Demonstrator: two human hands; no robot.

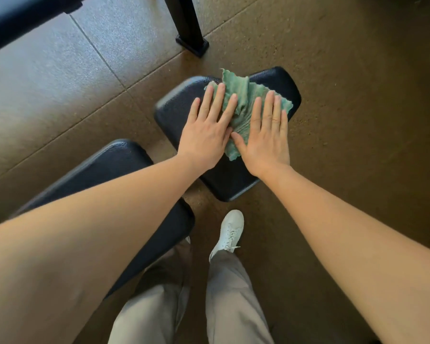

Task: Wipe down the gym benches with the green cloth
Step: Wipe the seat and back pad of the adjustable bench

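Left hand [206, 131] and right hand [267, 135] lie flat, fingers straight and spread, pressing the crumpled, ribbed green cloth [243, 100] onto a rounded, pebble-grained black padded counter [175, 112] over speckled brown floor [358, 95].

Loose light-beige trousers [230, 301], a white lace-up sneaker [230, 228]; left forearm [85, 239] and right forearm [345, 232] are bare. The other shoe [188, 240], mostly hidden, seems white.

green cloth [245, 95] partly beneath left hand [204, 137]
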